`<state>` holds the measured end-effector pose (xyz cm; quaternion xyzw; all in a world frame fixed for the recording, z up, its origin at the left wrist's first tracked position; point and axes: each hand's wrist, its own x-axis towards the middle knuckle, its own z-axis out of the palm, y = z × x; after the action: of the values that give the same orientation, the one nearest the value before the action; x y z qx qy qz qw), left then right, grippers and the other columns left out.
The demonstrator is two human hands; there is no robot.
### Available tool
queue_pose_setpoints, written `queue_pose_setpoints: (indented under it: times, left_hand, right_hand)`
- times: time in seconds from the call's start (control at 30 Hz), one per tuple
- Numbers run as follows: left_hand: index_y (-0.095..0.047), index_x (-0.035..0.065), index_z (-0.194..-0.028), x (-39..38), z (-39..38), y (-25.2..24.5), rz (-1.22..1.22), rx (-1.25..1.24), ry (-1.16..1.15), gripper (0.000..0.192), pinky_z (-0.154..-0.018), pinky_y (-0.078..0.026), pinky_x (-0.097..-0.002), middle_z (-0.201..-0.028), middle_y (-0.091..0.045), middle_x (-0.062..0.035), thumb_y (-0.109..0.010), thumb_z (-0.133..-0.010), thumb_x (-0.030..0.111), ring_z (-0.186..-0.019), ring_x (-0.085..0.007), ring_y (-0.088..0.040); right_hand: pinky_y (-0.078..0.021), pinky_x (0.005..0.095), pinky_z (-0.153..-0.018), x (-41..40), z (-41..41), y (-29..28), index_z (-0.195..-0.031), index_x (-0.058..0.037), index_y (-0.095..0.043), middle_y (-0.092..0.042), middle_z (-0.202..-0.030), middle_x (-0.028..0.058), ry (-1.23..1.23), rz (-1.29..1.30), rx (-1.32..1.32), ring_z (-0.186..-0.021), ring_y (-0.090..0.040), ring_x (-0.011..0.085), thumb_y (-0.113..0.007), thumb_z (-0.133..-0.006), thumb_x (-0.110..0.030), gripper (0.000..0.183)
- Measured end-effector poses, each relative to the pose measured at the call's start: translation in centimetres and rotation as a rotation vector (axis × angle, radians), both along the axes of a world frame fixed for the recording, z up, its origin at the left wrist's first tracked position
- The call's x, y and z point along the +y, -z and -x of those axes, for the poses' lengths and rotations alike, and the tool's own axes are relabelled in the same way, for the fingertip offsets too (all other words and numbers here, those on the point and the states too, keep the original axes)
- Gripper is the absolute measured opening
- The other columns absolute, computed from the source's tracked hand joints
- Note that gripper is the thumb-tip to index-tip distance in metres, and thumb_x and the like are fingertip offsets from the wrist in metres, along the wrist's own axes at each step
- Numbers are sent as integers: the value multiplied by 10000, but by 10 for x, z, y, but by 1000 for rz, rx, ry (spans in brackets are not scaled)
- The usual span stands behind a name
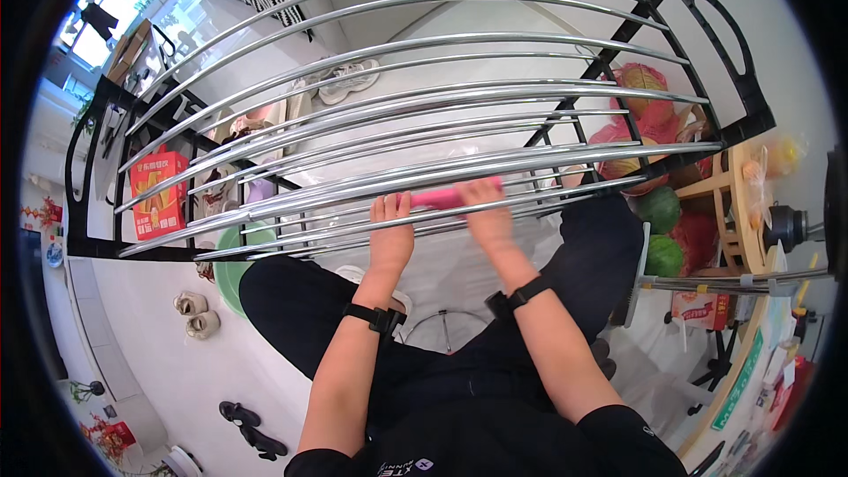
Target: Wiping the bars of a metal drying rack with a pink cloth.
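A rack of chrome tubes (411, 172) with black plastic end frames (745, 122) lies across my lap, spanning the view. My left hand (391, 238) is at the near tubes, its fingers curled at the left end of a pink cloth (437, 199). My right hand (487, 215) has its fingers on the cloth's right end, slightly blurred. The cloth lies along a tube between both hands; tubes partly hide it. Whether my left fingers grip the cloth or only the tube is hard to see. Each wrist wears a black strap.
A green basin (232, 271) stands by my left knee. A red box (159, 195) shows behind the left tubes. Shoes (197, 315) and black sandals (253, 430) lie on the floor at left. Watermelons (662, 255) and a wooden stool (748, 205) are at right.
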<state>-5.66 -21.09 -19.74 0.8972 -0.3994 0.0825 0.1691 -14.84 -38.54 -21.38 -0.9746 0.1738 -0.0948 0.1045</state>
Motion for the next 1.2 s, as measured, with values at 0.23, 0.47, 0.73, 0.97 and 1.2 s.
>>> queue_pose_setpoints:
  times: [0.23,0.47,0.73,0.97,1.2]
  left_hand:
    - [-405,62,-1269,10,-2,15,-101,10,-39,494,-1019,-274,-481,-1339,-376,-123,-557,-808,156,-1217,-328,-366]
    - [-363,77,-1311,25,-4,9,-241,54,-282,594,-1034,-195,-554,-1401,-299,-103,-564,-813,331,-1284,-328,-270]
    - [-356,0,-1298,47,-10,-6,-236,114,-270,614,-1039,-225,-517,-1370,-331,-161,-609,-790,233,-1285,-366,-267]
    - [-290,-37,-1326,56,-8,4,-128,210,-272,647,-1042,-209,-511,-1407,-247,-187,-592,-821,230,-1309,-397,-189]
    - [-285,-43,-1332,51,-6,-4,-177,278,-274,666,-1046,-202,-496,-1414,-232,-198,-596,-821,251,-1315,-400,-170]
  right_hand:
    - [-213,581,-1020,-48,23,-12,-1205,-173,-532,-369,-1300,257,408,70,23,-1242,-293,450,-595,-745,-190,464]
    - [-264,570,-1004,83,-30,-27,-1209,-202,-523,-381,-1307,193,-118,-116,-99,-1191,-323,463,-634,-743,-278,485]
    - [-291,529,-986,-49,15,22,-1131,-149,-565,-392,-1310,166,149,177,70,-1169,-391,383,-593,-786,-315,384]
    - [-325,529,-946,-86,29,-17,-1030,-103,-603,-505,-1138,210,264,100,114,-1104,-436,387,-572,-790,-236,276]
    - [-428,415,-844,63,-45,-1,-990,-69,-588,-598,-941,136,-102,-39,-266,-925,-562,310,-505,-749,-61,255]
